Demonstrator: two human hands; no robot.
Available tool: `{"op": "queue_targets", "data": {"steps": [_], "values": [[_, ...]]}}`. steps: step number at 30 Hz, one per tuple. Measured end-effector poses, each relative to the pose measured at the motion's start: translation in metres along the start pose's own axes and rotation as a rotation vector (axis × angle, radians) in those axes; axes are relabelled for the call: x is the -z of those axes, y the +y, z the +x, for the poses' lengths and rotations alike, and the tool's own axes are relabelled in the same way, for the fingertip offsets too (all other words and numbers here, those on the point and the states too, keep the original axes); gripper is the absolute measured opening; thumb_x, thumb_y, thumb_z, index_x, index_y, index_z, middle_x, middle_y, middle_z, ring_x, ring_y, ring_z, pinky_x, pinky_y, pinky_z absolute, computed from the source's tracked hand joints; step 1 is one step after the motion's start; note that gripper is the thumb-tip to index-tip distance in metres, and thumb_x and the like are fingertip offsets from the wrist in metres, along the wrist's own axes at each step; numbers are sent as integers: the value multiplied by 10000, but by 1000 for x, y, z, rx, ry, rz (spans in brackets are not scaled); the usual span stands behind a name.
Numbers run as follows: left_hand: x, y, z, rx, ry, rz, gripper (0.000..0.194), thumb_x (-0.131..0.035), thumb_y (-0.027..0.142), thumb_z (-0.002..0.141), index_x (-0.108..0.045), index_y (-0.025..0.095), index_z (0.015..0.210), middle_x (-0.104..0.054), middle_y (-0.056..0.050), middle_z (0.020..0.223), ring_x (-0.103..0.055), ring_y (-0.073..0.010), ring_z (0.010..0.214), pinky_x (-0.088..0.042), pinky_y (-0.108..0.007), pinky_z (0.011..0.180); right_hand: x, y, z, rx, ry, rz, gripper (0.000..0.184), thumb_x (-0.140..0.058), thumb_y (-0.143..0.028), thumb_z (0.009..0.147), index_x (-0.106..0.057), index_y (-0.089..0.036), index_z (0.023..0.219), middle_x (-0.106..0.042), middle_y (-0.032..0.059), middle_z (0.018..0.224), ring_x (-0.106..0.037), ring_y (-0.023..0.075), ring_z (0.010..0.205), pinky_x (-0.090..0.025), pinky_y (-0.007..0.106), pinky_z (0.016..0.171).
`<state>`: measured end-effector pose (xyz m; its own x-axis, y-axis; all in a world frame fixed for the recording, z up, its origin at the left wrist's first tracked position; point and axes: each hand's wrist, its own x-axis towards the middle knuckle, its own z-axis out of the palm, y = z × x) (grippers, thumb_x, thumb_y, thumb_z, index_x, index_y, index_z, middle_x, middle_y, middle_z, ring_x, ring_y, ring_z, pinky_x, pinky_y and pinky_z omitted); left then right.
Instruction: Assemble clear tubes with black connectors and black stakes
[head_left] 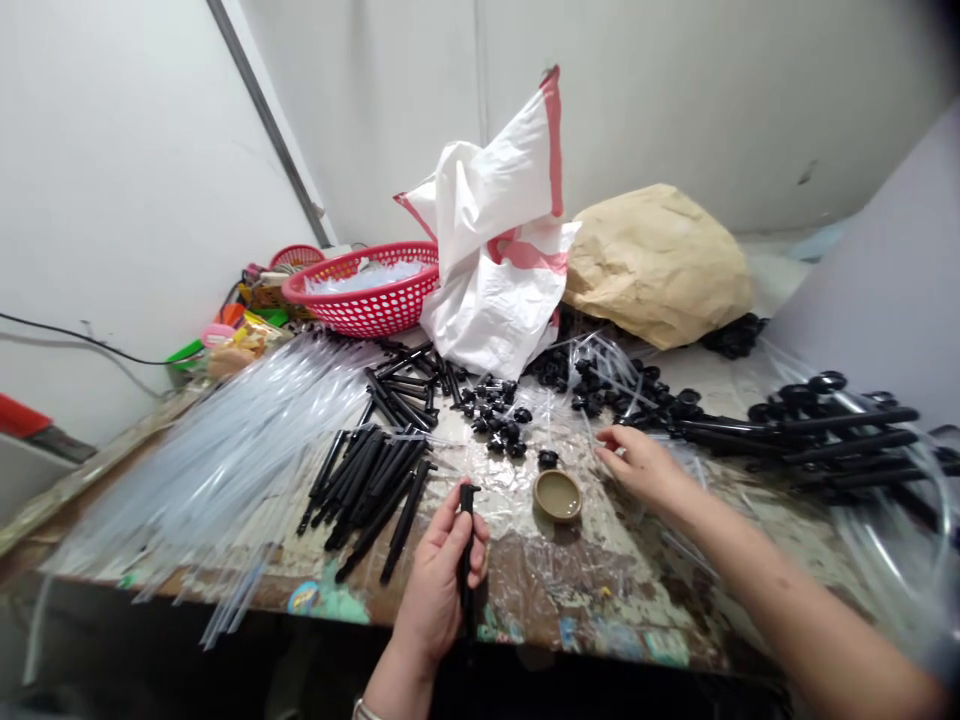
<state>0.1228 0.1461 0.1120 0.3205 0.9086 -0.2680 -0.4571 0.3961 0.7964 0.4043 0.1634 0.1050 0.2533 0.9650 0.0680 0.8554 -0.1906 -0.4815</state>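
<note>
My left hand (444,565) is closed around a black plastic tube (468,530) with a small side spout near its top, held upright at the table's front edge. My right hand (634,462) reaches over the middle of the table, thumb and forefinger bent towards each other beside a thin clear tube. What lies between those fingertips is too small to make out. Between the hands stands a small round bowl (557,514) of liquid. A black cap piece (548,459) lies just behind it. Left of my left hand, more black tubes (369,480) lie in a pile.
Long clear tubes (217,450) cover the table's left side. Small black fittings (504,425) are heaped in the middle, and longer black parts (825,430) lie at right. Behind stand a red basket (375,308), a white sack (495,270) and a brown paper bag (660,265).
</note>
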Motion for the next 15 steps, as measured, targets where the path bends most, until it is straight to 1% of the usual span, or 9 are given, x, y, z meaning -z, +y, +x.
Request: {"op": "queue_targets", "data": {"steps": [3, 5, 7, 9, 11, 13, 15], "values": [[0, 1, 0, -9, 3, 13, 452, -608, 279, 814, -494, 230, 1249, -541, 8, 728, -373, -23, 488, -275, -115, 403, 26, 18, -10, -36, 47, -3, 264, -426, -291, 832, -590, -143, 976, -629, 89, 937, -574, 187, 860, -420, 289, 770], [0, 1, 1, -11, 5, 28, 458, -610, 279, 813, -491, 232, 1253, -542, 8, 733, -372, -22, 488, -274, -112, 400, 43, 31, -22, -105, 64, -13, 268, -424, -297, 828, -611, -159, 961, -641, 84, 946, -586, 193, 857, -428, 299, 771], [0, 2, 1, -1, 3, 41, 479, -621, 286, 803, -485, 228, 1259, -545, 5, 736, -375, -24, 488, -274, -112, 395, 53, 40, -35, -145, 56, -7, 260, -434, -294, 820, -636, -171, 928, -655, 75, 935, -595, 194, 868, -431, 295, 778], [0, 2, 2, 11, -1, 50, 498, -631, 289, 794, -479, 223, 1263, -547, 4, 734, -376, -25, 485, -277, -113, 393, 52, 42, -44, -112, 31, -5, 263, -433, -298, 825, -652, -177, 904, -659, 68, 919, -596, 189, 876, -433, 284, 773], [0, 2, 3, 18, -4, 56, 501, -632, 285, 793, -475, 221, 1265, -549, 2, 737, -378, -27, 484, -283, -113, 395, 42, 39, -45, -41, 13, -29, 269, -430, -320, 836, -659, -185, 875, -648, 60, 877, -593, 181, 837, -436, 275, 736], [0, 2, 3, 13, -7, 61, 487, -624, 278, 800, -477, 222, 1261, -548, 0, 745, -379, -28, 489, -290, -112, 399, 30, 33, -39, -5, 24, -66, 263, -456, -358, 829, -654, -185, 839, -624, 61, 846, -582, 182, 787, -433, 282, 704], [-1, 2, 2, -3, -6, 67, 467, -616, 273, 806, -485, 224, 1252, -545, 0, 748, -382, -29, 493, -293, -112, 401, 20, 29, -31, -3, 49, -86, 237, -523, -383, 789, -641, -179, 811, -602, 70, 838, -567, 196, 773, -428, 303, 707]]}}
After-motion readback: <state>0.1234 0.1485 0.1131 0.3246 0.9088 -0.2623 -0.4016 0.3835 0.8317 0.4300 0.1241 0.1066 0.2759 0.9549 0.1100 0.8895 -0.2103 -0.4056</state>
